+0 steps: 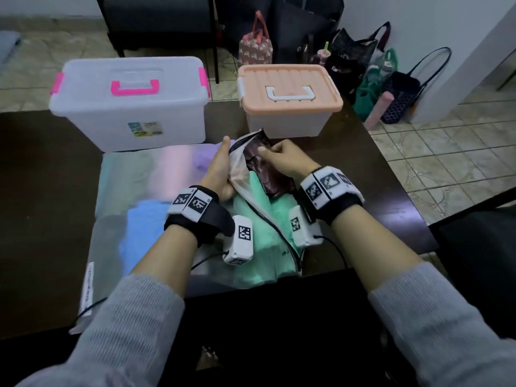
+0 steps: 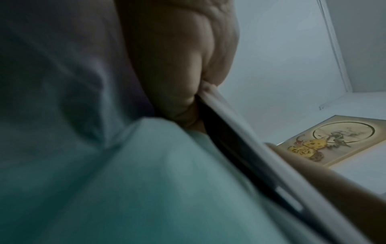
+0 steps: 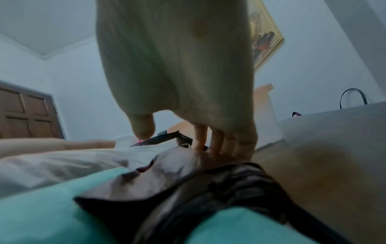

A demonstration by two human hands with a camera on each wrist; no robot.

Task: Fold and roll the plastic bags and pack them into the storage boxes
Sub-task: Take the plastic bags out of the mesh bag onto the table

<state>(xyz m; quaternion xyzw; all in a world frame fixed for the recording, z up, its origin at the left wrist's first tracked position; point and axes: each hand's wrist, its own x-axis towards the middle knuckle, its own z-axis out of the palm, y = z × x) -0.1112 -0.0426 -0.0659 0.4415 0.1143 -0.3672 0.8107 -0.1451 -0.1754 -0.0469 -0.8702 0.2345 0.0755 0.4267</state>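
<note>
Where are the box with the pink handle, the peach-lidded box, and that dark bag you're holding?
pink-handled box (image 1: 131, 88): head view, lid.
peach-lidded box (image 1: 290, 90): head view, lid.
dark bag (image 1: 258, 160): head view, its upper part.

Storage box (image 1: 125, 118): translucent white, with pink handle and latches. Second storage box (image 1: 287, 118): white body, peach ribbed lid (image 1: 290, 85), white handle. Table (image 1: 42, 177): dark brown. Folded bags (image 1: 259, 227): mint green. Bag (image 1: 265, 169) being handled: dark maroon. Sleeves (image 1: 125, 325): grey. Wristbands (image 1: 329, 191): black, carrying black-and-white square markers.
</note>
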